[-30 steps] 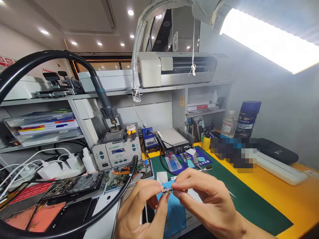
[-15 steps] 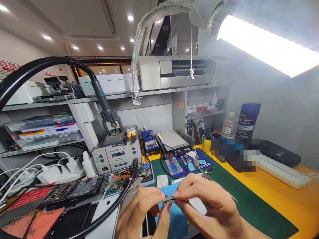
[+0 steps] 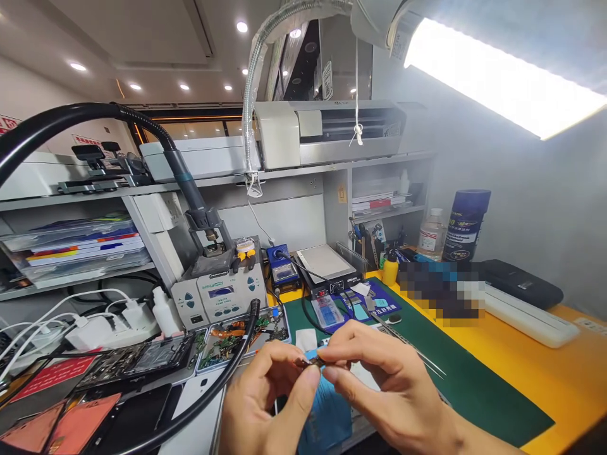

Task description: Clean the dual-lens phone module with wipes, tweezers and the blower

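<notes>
Between my two hands I hold a small dark electronic part (image 3: 313,362), with bits of metal showing on it. My left hand (image 3: 268,395) pinches its left end between thumb and fingers. The right end is gripped by the thumb and fingertips of my right hand (image 3: 391,379). Fingers cover much of the part, so its exact kind cannot be made out. Below the hands lies a blue cloth (image 3: 332,414). A white square pad (image 3: 306,339) sits just beyond my left fingertips. To the right of my right hand, tweezers (image 3: 423,355) rest on the green mat (image 3: 493,395).
A hot-air station (image 3: 222,294) stands at the back left, its black hose (image 3: 237,363) curving across the bench near my left hand. Behind it sits a tray of circuit boards (image 3: 287,328). A heating plate (image 3: 327,265) and a spray can (image 3: 467,221) stand farther back.
The part has been turned in my fingers and looks darker and more covered. My left thumb has come up over it. The whole view has shifted slightly.
</notes>
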Tool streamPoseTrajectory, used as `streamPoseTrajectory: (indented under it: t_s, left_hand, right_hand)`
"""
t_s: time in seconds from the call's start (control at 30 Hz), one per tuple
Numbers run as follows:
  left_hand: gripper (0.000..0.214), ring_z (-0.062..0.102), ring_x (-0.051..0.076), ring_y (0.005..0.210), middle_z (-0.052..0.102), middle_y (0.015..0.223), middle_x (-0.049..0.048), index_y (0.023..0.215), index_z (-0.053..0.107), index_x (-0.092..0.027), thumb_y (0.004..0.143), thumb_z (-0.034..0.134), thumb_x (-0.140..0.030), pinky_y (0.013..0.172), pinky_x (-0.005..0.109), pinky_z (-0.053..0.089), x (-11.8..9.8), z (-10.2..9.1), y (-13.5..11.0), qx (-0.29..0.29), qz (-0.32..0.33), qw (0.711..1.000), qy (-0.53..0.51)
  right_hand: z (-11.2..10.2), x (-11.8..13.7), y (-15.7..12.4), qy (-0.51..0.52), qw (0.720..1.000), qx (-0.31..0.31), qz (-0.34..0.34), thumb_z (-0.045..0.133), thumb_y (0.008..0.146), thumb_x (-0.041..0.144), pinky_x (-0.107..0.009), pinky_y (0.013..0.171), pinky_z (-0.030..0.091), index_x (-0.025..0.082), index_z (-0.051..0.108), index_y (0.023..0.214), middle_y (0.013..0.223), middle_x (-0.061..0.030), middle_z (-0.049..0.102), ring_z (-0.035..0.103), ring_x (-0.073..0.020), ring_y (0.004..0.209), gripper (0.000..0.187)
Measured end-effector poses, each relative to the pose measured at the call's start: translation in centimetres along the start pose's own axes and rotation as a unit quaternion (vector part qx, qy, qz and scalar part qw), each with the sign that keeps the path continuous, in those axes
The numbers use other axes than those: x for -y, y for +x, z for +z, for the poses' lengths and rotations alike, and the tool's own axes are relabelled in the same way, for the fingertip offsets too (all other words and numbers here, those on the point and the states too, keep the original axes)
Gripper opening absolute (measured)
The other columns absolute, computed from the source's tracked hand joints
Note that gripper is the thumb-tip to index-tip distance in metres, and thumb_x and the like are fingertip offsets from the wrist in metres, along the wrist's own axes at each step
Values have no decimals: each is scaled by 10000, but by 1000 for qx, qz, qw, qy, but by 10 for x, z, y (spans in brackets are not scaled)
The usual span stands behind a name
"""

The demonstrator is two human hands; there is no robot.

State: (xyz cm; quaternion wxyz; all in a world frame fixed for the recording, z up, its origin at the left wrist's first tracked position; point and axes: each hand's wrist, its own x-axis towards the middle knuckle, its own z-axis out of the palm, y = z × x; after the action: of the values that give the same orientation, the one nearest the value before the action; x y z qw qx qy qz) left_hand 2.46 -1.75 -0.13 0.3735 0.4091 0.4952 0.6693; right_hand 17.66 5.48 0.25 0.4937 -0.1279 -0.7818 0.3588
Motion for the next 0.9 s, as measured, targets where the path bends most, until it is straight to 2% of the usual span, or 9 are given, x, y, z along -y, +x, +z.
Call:
streamPoseTrajectory:
  t_s: [0.07,0.13,0.27,0.37,0.5,0.7,0.9]
  left_hand:
    - [301,527,111,514,616,629,-19,721,693,-180,655,869,-415,452,206,487,-3,-2,5,45,-60,996,-53]
    - [347,470,80,441,565,557,-39,706,666,-162,642,870,-435,404,197,478,-5,-4,8,81,-108,987,-92]
    - [306,409,43,408,536,554,-44,689,626,-151,673,846,-362,362,161,460,-7,-8,11,143,-195,955,-170]
    - [246,418,32,418,565,622,-26,742,636,-145,689,832,-285,354,141,462,-7,-11,10,169,-242,932,-209]
    - [200,427,25,418,561,638,-17,729,637,-126,702,799,-242,344,132,475,-4,-14,11,186,-275,912,-242]
    - [151,445,46,400,569,610,-14,763,649,-121,735,750,-230,321,173,507,-2,-13,15,186,-309,896,-257]
    - [195,402,47,345,518,494,-31,693,620,-131,769,698,-293,281,152,468,-2,-12,16,178,-355,877,-270]
  right_hand:
    - [0,0,0,26,999,13,26,679,860,122,-294,677,511,188,757,1023,827,-54,671,611,-161,716,192]
    - [-1,1,0,51,997,28,54,708,854,151,-295,691,511,199,756,1050,833,-40,651,593,-152,715,208]
    - [-2,2,2,101,987,52,114,742,849,194,-265,697,511,227,772,1041,865,-26,645,586,-137,748,197]
    - [-3,1,2,137,977,53,154,753,848,222,-224,606,505,216,788,990,862,-25,649,584,-115,699,147]
    - [-2,-1,2,158,973,48,164,739,857,219,-201,507,495,197,805,935,818,-29,656,581,-97,610,105]
    - [-1,-2,3,140,973,33,182,741,851,235,-213,505,514,187,811,905,793,-36,674,590,-105,586,100]
    - [0,-2,3,117,970,58,206,741,860,276,-224,528,503,198,804,844,776,-36,691,585,-113,592,101]
